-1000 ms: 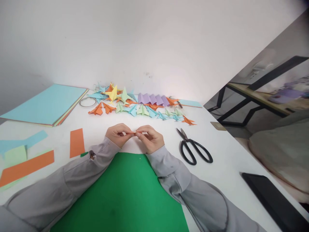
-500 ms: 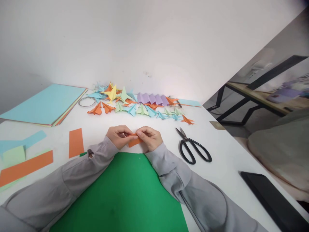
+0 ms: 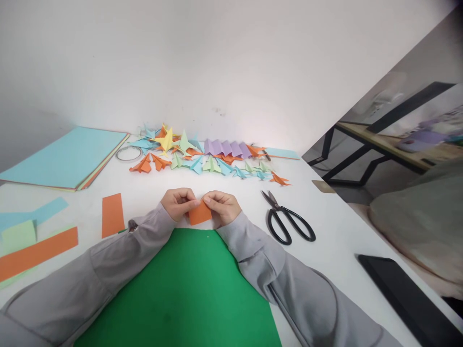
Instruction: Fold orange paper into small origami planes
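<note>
Between my two hands is a small piece of orange paper (image 3: 200, 214), its flat face turned toward me. My left hand (image 3: 178, 203) pinches its upper left corner between thumb and fingers. At the upper right edge, my right hand (image 3: 223, 207) grips it the same way, thumb in front. Both hands are just beyond the far edge of a green sheet (image 3: 181, 294), which lies under my forearms. Whether the paper has a fold behind the fingers is hidden.
Black-handled scissors (image 3: 285, 217) lie to the right, with a black flat device (image 3: 405, 294) nearer me. Folded paper planes (image 3: 211, 165) line the back by the wall. At left are a stack of coloured paper (image 3: 68, 156), a wire coil (image 3: 129, 153), and orange strips (image 3: 112, 215).
The orange paper has tilted so that more of its face shows and it hangs lower between my fingers. Both hands keep their pinch, nearly in place.
</note>
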The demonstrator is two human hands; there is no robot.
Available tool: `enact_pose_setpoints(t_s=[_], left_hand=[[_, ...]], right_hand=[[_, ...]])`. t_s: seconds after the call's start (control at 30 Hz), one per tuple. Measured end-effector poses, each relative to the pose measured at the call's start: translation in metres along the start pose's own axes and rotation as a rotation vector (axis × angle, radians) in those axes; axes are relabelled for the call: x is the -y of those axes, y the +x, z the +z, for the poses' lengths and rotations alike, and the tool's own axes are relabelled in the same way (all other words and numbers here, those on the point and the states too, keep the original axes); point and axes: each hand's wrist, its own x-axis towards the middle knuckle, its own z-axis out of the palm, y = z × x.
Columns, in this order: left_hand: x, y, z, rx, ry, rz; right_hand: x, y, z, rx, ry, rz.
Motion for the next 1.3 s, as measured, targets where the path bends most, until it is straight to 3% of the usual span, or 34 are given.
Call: enact_pose_setpoints(t_s=[0.13,0.43,0.7,0.93,1.17,1.3], left_hand=[[0.005,0.003,0.001,-0.088,-0.009,0.028],[-0.005,0.002,0.003,-0.122,-0.041,0.078],[-0.007,0.0,0.003,-0.152,-0.021,-0.049],[0.0,0.0,0.003,0.016,0.115,-0.126],[-0.002,0.001,0.004,-0.11,0.081,-0.105],[-0.003,-0.001,0.004,-0.105,0.068,-0.121]], right_hand=[[0.0,0.002,0.001,-0.018,0.096,0.01],[0.0,0.005,0.001,-0.023,0.146,0.01],[0.004,-0.001,0.004,-0.147,-0.093,-0.092],[0.002,0.0,0.004,-0.148,-0.105,-0.139],[0.004,-0.007,0.01,-0.095,-0.199,-0.102],[0.003,-0.003,0.007,-0.06,-0.226,-0.145]])
